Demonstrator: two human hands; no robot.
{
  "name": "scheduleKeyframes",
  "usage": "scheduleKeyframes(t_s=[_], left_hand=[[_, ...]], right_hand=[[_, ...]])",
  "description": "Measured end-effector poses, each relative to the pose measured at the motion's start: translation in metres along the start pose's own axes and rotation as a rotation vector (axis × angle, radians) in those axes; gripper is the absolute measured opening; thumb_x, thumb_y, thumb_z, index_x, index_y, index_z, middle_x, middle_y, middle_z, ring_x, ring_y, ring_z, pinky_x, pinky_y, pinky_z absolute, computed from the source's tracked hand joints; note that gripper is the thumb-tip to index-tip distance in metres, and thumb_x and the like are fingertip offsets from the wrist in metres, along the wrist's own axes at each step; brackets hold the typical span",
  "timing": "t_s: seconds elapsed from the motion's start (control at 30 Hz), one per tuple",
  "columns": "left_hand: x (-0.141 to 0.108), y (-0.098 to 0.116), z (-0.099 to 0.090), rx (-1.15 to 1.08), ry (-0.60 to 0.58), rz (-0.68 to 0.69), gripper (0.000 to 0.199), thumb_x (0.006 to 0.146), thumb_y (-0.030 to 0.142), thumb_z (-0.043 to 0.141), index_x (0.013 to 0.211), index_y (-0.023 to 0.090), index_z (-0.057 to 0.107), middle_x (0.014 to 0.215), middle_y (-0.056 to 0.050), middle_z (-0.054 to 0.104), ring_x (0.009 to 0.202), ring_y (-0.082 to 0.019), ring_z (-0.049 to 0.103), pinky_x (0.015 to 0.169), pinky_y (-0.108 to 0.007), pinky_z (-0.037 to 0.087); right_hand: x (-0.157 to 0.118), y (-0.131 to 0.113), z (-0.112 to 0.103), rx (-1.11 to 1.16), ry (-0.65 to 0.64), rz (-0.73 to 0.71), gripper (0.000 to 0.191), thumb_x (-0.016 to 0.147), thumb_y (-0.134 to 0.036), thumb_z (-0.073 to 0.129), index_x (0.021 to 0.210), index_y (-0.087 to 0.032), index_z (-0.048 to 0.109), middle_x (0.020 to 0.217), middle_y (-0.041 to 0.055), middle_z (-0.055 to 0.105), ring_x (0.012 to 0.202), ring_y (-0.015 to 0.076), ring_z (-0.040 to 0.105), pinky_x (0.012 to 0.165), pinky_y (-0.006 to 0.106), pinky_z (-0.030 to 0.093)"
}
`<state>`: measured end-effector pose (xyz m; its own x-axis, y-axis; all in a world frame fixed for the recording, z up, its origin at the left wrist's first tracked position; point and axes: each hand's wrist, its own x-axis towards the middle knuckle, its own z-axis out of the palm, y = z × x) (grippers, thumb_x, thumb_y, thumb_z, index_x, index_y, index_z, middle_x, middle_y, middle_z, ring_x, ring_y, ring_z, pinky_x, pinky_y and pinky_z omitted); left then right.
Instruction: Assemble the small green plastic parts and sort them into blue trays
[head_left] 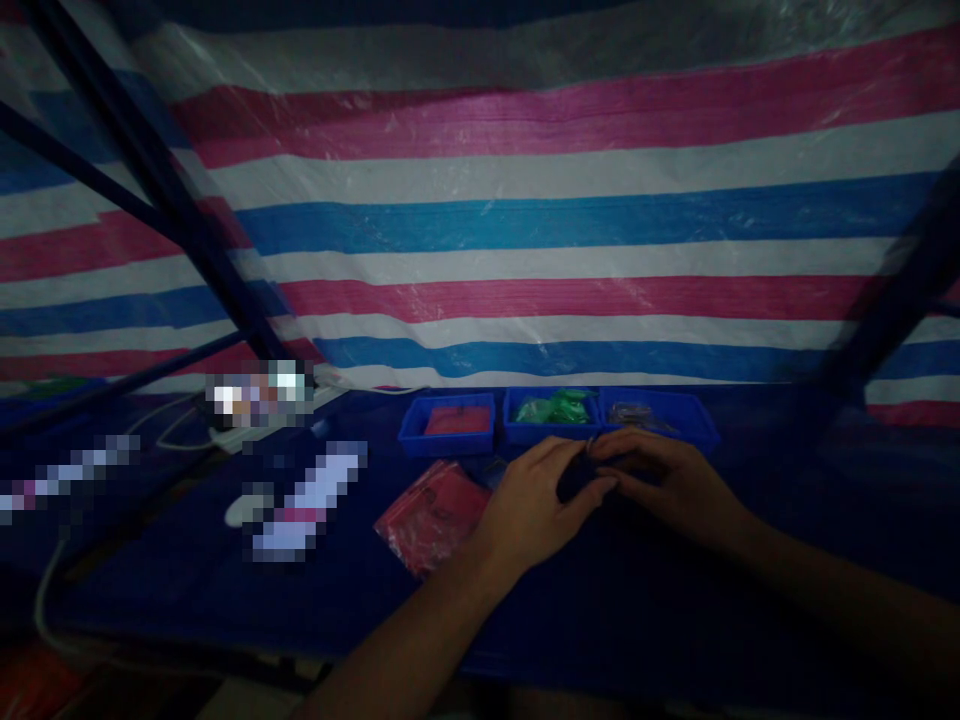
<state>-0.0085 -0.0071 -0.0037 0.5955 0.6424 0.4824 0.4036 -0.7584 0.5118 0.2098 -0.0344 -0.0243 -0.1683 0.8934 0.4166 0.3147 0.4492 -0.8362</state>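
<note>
My left hand (536, 500) and my right hand (664, 480) meet at the fingertips over the blue table, in front of the bins. Fingers of both hands are pinched around something small and dark, too small and dim to make out. Beside my left wrist lies a stack of red plastic packets (435, 515). Behind the hands stand three blue bins: the left bin (448, 443) holds a red packet, the middle bin (551, 432) green and clear packets, and the right bin (694, 420) small metallic-looking pieces.
A white round object (247, 510) and a blurred-out pale strip (311, 505) lie on the left part of the table (187, 560). Further back are a power strip (255, 430) and white cables. Dark metal posts frame a striped plastic sheet (562, 220).
</note>
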Motion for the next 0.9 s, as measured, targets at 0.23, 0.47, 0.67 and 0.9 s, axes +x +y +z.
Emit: scheduleKeyframes(t_s=[0.23, 0.47, 0.67, 0.9], left_hand=[[0.0027, -0.0086, -0.0004, 0.007, 0.033, -0.028, 0.025, 0.107, 0.03, 0.048, 0.114, 0.019, 0.07, 0.107, -0.006, 0.074, 0.099, -0.02, 0.07, 0.093, -0.036, 0.056], [0.0022, -0.0044, -0.0017, -0.035, 0.004, 0.045, 0.023, 0.106, 0.026, 0.049, 0.112, 0.019, 0.07, 0.106, -0.006, 0.074, 0.099, -0.019, 0.07, 0.092, -0.034, 0.055], [0.003, -0.0036, -0.0003, -0.021, 0.02, -0.026, 0.023, 0.104, 0.032, 0.053, 0.107, 0.02, 0.073, 0.1, -0.005, 0.073, 0.091, -0.019, 0.069, 0.085, -0.033, 0.056], [0.0033, -0.0076, -0.0003, 0.1, 0.119, -0.118, 0.023, 0.102, 0.036, 0.057, 0.09, 0.019, 0.066, 0.087, -0.003, 0.068, 0.081, -0.018, 0.065, 0.076, -0.032, 0.052]], right_hand=[[0.0006, 0.0016, -0.0036, -0.033, 0.024, 0.076, 0.023, 0.093, -0.046, 0.07, 0.103, -0.026, 0.075, 0.106, 0.0062, 0.076, 0.097, 0.0248, 0.072, 0.09, 0.04, 0.059], [0.0021, 0.0052, -0.001, 0.019, 0.021, 0.11, 0.033, 0.087, -0.05, 0.078, 0.108, -0.025, 0.075, 0.111, 0.0067, 0.076, 0.099, 0.0249, 0.072, 0.087, 0.037, 0.06], [0.0026, 0.0051, -0.0017, 0.023, 0.03, 0.16, 0.031, 0.085, -0.052, 0.079, 0.099, -0.024, 0.078, 0.1, 0.0062, 0.078, 0.091, 0.0248, 0.074, 0.084, 0.038, 0.06], [0.0073, 0.0082, -0.0058, 0.032, 0.21, 0.192, 0.037, 0.078, -0.054, 0.083, 0.095, -0.021, 0.077, 0.098, 0.0075, 0.078, 0.077, 0.0222, 0.073, 0.071, 0.036, 0.061]])
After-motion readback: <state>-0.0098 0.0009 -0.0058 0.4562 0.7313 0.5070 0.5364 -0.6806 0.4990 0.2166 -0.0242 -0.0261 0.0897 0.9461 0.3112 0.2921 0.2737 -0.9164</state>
